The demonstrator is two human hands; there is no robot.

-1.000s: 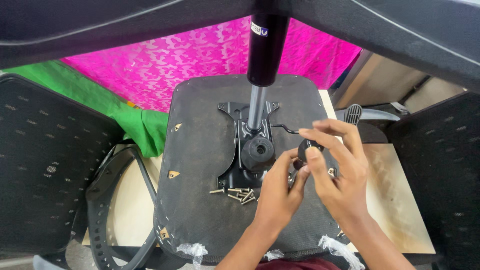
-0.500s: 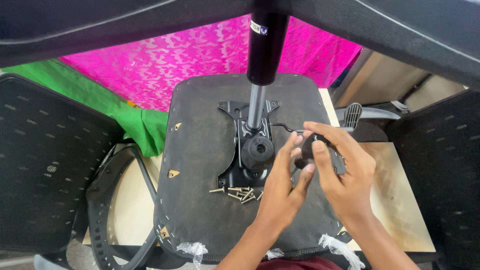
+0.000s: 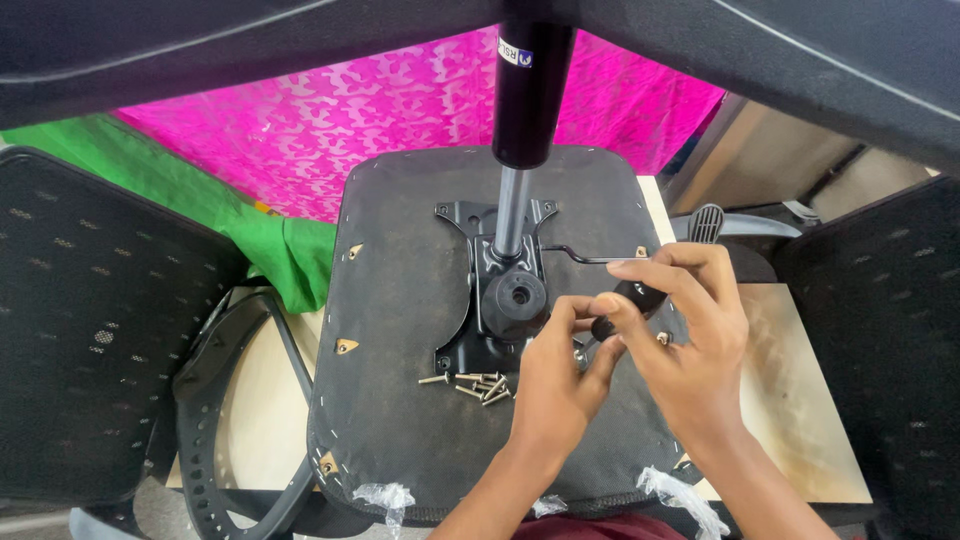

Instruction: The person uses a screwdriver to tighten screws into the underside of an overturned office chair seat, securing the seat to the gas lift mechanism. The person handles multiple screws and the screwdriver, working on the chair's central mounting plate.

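A: What lay behind the work?

B: A bright pink patterned cloth hung at twelve o'clock, with a green cloth at ten, and a pale wooden table carried an upturned chair seat, its underside a matt, dark board.

A: And the hands?

B: Both met at four o'clock from the black metal plate. The right hand pinched a small black handle between thumb and forefinger, other fingers curled. The left hand had its fingertips pressed to the same handle's lower end.

A: How should that grip have been handled?

B: I'd judge it wanted a firm, straight hold in line with the thin bent rod, so the smooth plastic wouldn't slip.

A: Anything else close by?

B: Loose steel screws lay at six o'clock from the plate, and a glossy black cylinder rose from a shiny shaft.
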